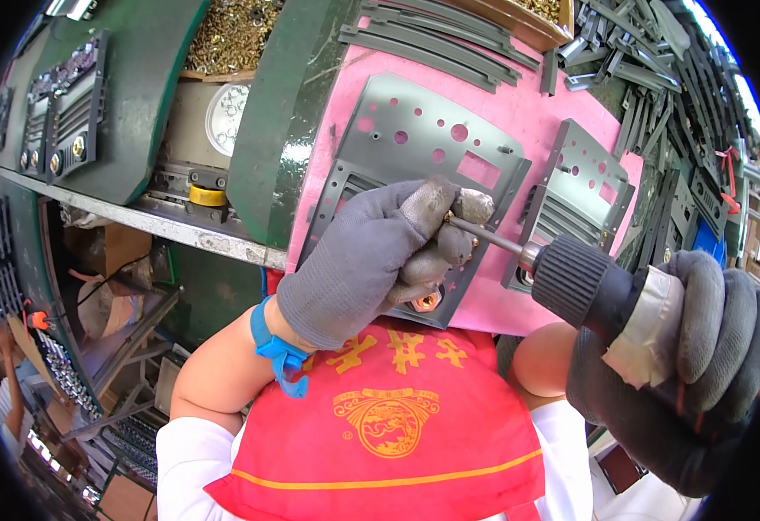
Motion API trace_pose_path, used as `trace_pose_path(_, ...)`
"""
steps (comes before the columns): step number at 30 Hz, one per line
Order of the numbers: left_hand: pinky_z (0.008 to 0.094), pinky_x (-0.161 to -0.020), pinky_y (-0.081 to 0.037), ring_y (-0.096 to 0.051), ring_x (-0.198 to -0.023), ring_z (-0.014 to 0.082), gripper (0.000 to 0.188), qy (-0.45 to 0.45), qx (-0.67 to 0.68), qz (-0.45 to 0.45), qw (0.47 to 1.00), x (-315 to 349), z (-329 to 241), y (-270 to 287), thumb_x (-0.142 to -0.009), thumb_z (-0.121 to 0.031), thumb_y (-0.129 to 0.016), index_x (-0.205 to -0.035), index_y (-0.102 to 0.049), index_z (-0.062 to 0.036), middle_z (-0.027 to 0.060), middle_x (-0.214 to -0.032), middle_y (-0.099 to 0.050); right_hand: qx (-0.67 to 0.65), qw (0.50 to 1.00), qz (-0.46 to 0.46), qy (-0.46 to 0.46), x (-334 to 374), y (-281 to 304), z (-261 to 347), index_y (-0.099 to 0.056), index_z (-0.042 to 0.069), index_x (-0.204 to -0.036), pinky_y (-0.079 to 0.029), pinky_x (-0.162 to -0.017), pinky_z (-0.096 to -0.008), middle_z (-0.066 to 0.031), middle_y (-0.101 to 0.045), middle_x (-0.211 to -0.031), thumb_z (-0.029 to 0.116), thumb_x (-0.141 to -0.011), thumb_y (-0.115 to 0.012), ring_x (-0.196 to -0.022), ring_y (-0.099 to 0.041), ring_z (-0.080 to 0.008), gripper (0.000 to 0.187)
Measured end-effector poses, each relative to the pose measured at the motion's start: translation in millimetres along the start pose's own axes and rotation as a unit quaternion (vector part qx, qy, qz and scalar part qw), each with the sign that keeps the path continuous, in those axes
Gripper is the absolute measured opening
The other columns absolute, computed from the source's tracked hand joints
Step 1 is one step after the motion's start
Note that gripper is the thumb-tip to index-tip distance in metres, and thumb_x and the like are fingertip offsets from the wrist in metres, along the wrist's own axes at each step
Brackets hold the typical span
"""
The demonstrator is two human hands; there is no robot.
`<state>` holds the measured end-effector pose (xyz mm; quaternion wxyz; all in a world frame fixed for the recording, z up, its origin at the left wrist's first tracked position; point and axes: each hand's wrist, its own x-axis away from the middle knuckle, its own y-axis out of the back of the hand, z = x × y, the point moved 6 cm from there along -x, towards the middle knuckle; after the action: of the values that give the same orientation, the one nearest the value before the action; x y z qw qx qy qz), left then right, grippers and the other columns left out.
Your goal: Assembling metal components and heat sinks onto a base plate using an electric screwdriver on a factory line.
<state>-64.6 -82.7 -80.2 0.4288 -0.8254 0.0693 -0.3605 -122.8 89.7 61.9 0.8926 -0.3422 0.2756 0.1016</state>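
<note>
My right hand (718, 347), in a grey glove, is wrapped round a power screwdriver (575, 278) with a black ribbed collar and pale tape on its body. Its long thin bit points left to the fingertips of my gloved left hand (354, 260). There, thumb and fingers pinch a small brass-coloured screw (449, 217) at the bit's tip. Beneath both lies a dark grey metal panel (397, 108) with round holes and a square cutout; my left hand hides part of it. A similar, smaller-looking panel (584, 165) lies to its right.
Pink sheeting (323, 165) covers the bench under the panels. Long grey metal strips (436, 43) lie at the far side, and more are heaped (631, 43) far right. A tray of small brass-coloured hardware (232, 35) stands far left, near a yellow tape roll (207, 195) and assembled panels (76, 113).
</note>
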Motion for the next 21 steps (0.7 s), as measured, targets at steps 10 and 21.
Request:
trace_pose_path(10, 0.0187, -0.046, -0.030, -0.035, -0.051, 0.0026, 0.054, 0.009, -0.076, -0.047, 0.996, 13.4, 0.0, 6.2, -0.103, -0.047, -0.043, -0.116, -0.062, 0.0020, -0.0024, -0.069, -0.052, 0.040, 0.994, 0.074, -0.074, 0.7, -6.9, -8.2, -0.047, 0.015, -0.067, -0.038, -0.055, -0.0162, 0.0056, -0.047, -0.057, 0.019, -0.066, -0.070, -0.054, -0.048, -0.0042, 0.024)
trace_pose_path(21, 0.0285, -0.049, -0.039, -0.052, -0.059, 0.0152, 0.022, -0.355, -0.849, 0.026, 0.391, 75.2, 9.4, 23.2, -0.074, -0.014, -0.070, -0.095, -0.068, -0.0092, 0.0001, -0.069, -0.050, 0.125, 0.972, 0.101, -0.171, 19.2, 3.3, -12.2, -0.047, 0.014, -0.068, -0.038, -0.053, -0.0155, 0.0049, -0.047, -0.058, 0.024, -0.069, -0.070, -0.053, -0.048, -0.0052, 0.025)
